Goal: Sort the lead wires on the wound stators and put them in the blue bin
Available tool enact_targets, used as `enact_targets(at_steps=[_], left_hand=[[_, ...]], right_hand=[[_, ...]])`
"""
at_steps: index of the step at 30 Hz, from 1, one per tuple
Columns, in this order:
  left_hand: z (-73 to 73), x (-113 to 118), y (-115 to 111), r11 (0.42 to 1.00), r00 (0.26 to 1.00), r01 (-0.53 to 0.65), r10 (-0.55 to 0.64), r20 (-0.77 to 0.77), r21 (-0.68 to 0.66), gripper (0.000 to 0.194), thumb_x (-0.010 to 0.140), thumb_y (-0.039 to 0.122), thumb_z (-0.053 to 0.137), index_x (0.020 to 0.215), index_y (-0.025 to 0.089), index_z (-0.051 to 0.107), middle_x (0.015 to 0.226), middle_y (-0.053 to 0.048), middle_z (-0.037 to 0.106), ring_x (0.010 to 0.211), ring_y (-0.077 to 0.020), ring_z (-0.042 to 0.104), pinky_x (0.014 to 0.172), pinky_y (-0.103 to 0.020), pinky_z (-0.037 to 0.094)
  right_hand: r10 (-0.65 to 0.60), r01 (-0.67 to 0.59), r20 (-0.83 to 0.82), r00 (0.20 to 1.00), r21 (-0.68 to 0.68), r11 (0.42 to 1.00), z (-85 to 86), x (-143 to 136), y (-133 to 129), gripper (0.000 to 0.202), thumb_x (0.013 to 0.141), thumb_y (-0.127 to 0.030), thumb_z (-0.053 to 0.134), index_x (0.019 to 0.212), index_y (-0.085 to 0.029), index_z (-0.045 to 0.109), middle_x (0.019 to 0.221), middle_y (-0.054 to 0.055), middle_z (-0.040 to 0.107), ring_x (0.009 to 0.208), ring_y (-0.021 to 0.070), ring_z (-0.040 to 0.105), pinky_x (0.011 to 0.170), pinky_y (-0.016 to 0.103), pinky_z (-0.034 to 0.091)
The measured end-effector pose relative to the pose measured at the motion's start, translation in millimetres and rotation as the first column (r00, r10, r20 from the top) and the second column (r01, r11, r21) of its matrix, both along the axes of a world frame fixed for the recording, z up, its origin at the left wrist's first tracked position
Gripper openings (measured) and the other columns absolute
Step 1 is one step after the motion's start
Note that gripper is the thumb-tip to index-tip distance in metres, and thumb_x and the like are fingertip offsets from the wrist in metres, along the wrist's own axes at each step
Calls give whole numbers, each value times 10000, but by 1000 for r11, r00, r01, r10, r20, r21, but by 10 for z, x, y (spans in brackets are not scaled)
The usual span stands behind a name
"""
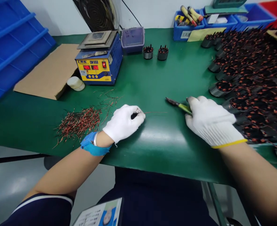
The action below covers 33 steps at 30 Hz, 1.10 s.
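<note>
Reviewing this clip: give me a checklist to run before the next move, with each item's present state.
1. Left grip closed on the thin wire: ok.
2. Right grip around the green-handled pliers: ok.
3. Plier tips apart from the wire: ok, a gap shows.
4. Plier jaws open: cannot tell, too small.
5. Wire clippings gathered in one heap: not ok, loose strands lie beside it.

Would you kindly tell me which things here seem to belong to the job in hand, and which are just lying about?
Seemingly in the job:
- thin wire, in the left hand
- cutters, in the right hand

Apparently lying about:
- cardboard
- purple bin
- white tub
- tool bin
</note>
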<state>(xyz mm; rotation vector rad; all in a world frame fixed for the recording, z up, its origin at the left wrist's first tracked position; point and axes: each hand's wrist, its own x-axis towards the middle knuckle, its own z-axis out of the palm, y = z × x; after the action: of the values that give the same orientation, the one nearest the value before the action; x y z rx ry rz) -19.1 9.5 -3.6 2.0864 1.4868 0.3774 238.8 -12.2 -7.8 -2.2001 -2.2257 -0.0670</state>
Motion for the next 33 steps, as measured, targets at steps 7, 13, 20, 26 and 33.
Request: enact_targets(at_steps=[7,13,20,26,33], left_hand=[[-30,20,39,995,993,-36,46,107,-95,244,834,382,544,824,181,682,780,-31,704,740,-184,612,684,-307,474],[-45,36,34,1000,994,-3,6,109,-25,235,854,364,523,815,196,683,812,-19,708,781,-186,616,713,-309,458],[-8,34,44,999,998,47,-48,43,14,258,876,372,493,849,201,684,806,-16,701,772,-184,601,683,-303,417],[-2,38,48,998,997,55,-57,52,24,245,878,363,490,853,208,679,788,-7,692,759,-180,598,671,-301,402],[-26,29,46,997,997,69,-70,27,46,261,882,368,464,864,218,676,812,-14,680,820,-201,590,705,-318,413]], right_hand=[[-58,24,-769,637,-55,998,44,16,4,637,774,-251,514,1395,-248,373,1038,88,578,857,258,587,757,468,509],[-576,-660,-816,-45,-409,630,167,-156,-339,675,712,-231,612,1339,-307,375,920,-3,526,675,130,556,644,339,500],[-638,-656,-768,57,-511,556,125,-307,-277,555,735,-335,668,1221,-237,418,909,15,556,757,171,610,666,349,528],[-644,-643,-760,89,-538,545,162,-323,-283,362,744,-335,658,1023,-219,457,891,3,537,752,154,597,649,315,523],[-640,-608,-749,173,-592,529,156,-395,-220,271,765,-298,612,971,-218,456,795,-12,549,668,130,586,610,284,528]])
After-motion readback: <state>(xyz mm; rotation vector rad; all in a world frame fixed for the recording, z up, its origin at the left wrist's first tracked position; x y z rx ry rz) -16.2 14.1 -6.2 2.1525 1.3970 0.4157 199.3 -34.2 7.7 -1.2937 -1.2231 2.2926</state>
